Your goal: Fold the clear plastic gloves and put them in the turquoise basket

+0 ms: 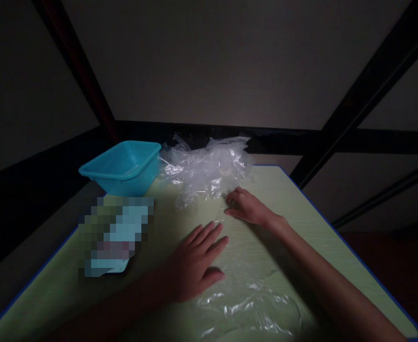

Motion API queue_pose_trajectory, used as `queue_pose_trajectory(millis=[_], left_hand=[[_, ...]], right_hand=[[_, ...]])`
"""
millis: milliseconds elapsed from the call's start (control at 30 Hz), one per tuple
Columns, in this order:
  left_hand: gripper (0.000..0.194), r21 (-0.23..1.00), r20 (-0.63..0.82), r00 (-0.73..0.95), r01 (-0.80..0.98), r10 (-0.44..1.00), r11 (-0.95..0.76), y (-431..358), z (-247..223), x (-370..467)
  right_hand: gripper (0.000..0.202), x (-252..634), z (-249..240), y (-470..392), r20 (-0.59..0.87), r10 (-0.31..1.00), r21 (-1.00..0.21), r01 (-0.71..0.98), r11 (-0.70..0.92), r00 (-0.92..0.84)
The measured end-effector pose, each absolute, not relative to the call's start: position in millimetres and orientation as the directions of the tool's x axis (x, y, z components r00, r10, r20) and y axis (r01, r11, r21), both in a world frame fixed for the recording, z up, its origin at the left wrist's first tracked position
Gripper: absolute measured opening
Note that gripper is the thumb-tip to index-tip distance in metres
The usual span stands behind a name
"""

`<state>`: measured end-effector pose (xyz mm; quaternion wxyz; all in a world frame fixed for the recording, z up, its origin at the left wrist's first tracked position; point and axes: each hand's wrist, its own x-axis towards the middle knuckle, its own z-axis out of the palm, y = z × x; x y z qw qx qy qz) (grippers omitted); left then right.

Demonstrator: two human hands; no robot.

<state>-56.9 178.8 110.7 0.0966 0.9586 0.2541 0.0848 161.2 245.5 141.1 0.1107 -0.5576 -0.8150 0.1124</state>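
My left hand [203, 263] lies palm down with its fingers spread, at the left side of a clear plastic bag [251, 308] laid out on the table. Wrinkles and bright glints show on the bag's near part. Farther forward, my right hand [246, 207] has its fingers curled in, close to the bag's far end. Whatever those fingers may hold is too faint to make out. Just beyond the right hand is a loose heap of crumpled clear plastic bags [212, 168].
A blue plastic basin [123, 173] stands at the table's far left corner. Nearer me lies a pale blue, pixelated object [123, 237]. The light green table [283, 190] has a blue edge. Behind it are a wall and dark slanted bars.
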Motion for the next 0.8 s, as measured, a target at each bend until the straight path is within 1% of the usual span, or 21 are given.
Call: queue_pose_trajectory(millis=[67,167,233,300,433,533,700,800], left_hand=[[0.064,0.221,0.075,0.868,0.467,0.492,-0.857,179,112,-59],[0.065,0.221,0.045,0.887,0.439,0.459,-0.871,183,115,-62],[0.064,0.228,0.046,0.899,0.414,0.435,-0.881,187,116,-64],[0.064,0.232,0.059,0.906,0.396,0.419,-0.889,190,117,-66],[0.065,0.218,0.046,0.910,0.393,0.411,-0.894,191,118,-68],[0.064,0.198,0.049,0.908,0.400,0.417,-0.895,191,120,-67],[0.064,0.171,0.081,0.904,0.403,0.420,-0.899,190,124,-64],[0.060,0.181,0.119,0.887,0.423,0.447,-0.888,192,124,-63]], right_hand=[[0.024,161,140,257,0.015,0.934,-0.342,0.876,0.341,-0.358],[0.017,161,139,271,-0.066,0.920,-0.420,0.847,0.325,-0.386],[0.019,159,139,274,-0.107,0.904,-0.486,0.815,0.316,-0.415],[0.022,158,139,273,-0.110,0.893,-0.555,0.772,0.310,-0.437],[0.020,158,144,257,-0.016,0.893,-0.669,0.669,0.325,-0.449],[0.016,161,150,238,0.068,0.890,-0.720,0.595,0.357,-0.451],[0.022,170,147,210,0.231,0.865,-0.760,0.472,0.447,-0.446],[0.023,174,142,202,0.245,0.882,-0.765,0.479,0.431,-0.403]])
